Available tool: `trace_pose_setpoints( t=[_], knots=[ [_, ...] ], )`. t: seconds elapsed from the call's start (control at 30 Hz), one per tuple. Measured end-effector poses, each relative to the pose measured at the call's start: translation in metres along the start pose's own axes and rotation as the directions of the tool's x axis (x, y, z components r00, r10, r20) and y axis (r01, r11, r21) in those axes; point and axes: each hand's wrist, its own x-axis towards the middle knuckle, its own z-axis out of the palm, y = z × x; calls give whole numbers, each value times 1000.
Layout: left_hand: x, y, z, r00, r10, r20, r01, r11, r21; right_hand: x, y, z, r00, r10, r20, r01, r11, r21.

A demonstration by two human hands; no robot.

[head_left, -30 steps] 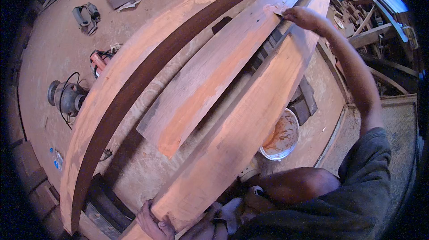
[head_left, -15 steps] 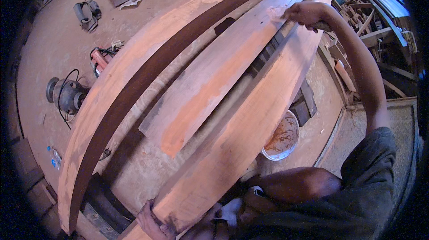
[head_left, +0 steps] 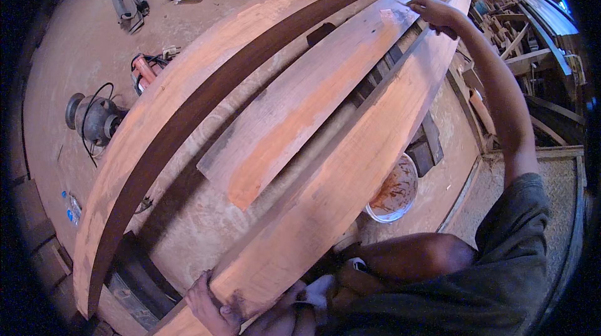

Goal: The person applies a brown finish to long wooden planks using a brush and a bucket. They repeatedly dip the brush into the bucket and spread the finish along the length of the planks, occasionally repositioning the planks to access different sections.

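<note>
Head camera, looking down: we see two bare hands set well apart at opposite ends of the work. The left hand (head_left: 213,308) lies over the lower end of the near board (head_left: 313,208), touching it; we cannot tell how firmly it grips. This board runs diagonally from that hand up toward the upper right, passing just below the right hand (head_left: 438,17).

The right hand is stretched out over the narrow far end of the middle board (head_left: 300,111), its fingers bent and their tips close to that board's right edge. We cannot make out whether it holds anything or whether the tips touch the wood. Just left of those tips, a small pale pinkish patch (head_left: 387,15) marks the middle board, and an orange-tan band runs down toward its near end.

So the middle board lies left of the right hand and well beyond the left one, with a dark gap between it and the near board. Farther left, a long curved plank (head_left: 181,98) shows its dark edge. To the right of the near board, we see a white bucket (head_left: 388,218) with reddish-brown smears inside, near the person's bent leg (head_left: 419,258).
</note>
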Motion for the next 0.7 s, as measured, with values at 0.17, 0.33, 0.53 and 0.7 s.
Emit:
trace_pose_setpoints(
  t=[0.17,0.33,0.53,0.7],
  knots=[
    [17,21,-10,998,-19,57,23,997,-78,21,-1,9,968,-177,177,222,935,-276],
    [-1,4,-1,997,-50,-60,43,992,-120,-48,-80,-4,928,-16,373,84,982,-167],
    [15,22,-16,995,-50,85,62,988,-141,-27,-12,71,904,-178,-389,172,984,-52],
    [-6,-4,1,996,-37,-81,23,984,-176,-8,-28,20,978,-173,120,203,923,-326]
  ],
)
